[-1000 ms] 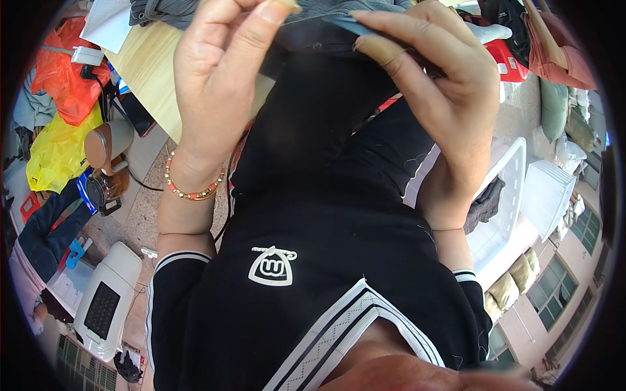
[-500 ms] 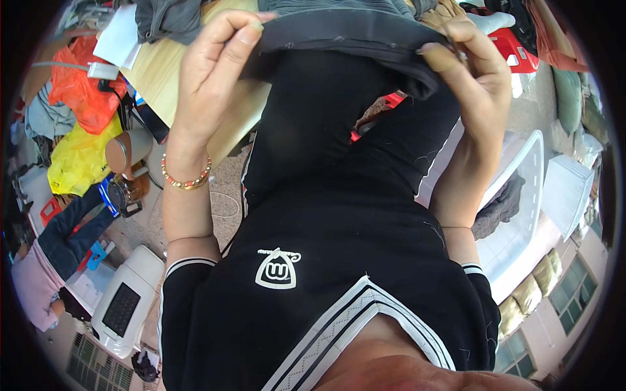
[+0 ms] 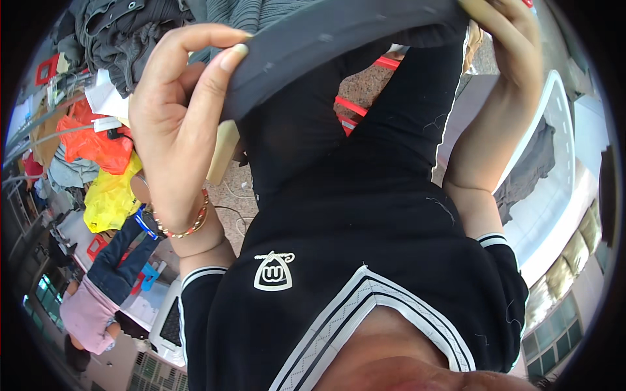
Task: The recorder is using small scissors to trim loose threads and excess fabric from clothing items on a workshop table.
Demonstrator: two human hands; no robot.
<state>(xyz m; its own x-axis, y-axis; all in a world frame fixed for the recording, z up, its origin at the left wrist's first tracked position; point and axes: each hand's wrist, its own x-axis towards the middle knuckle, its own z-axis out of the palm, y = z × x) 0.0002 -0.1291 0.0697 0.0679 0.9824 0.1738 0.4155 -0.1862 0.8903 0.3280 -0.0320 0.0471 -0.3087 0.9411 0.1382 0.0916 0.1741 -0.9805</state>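
Observation:
A dark grey garment with a wide waistband-like band [image 3: 339,42] is stretched above my lap, its right end higher than its left. The band's left end is pinched between the thumb and forefinger of my left hand [image 3: 176,111]. At the upper right, my right hand [image 3: 512,42] grips the other end, its fingertips partly behind the cloth and near the picture's edge. Pale, short marks run along the band. The rest of the garment hangs behind it, hard to tell from my black trousers [image 3: 293,130].
Dark clothes [image 3: 117,36] are heaped at the upper left, above a red plastic bag [image 3: 98,140] and a yellow bag [image 3: 111,195]. To my right stands a white tub [image 3: 554,195] with dark cloth [image 3: 528,173] inside. A person in a pink top [image 3: 88,316] is at lower left.
My left hand has moved left and down, my right hand up and to the right. The band now slants and shows more of its flat face. The surroundings have shifted in view.

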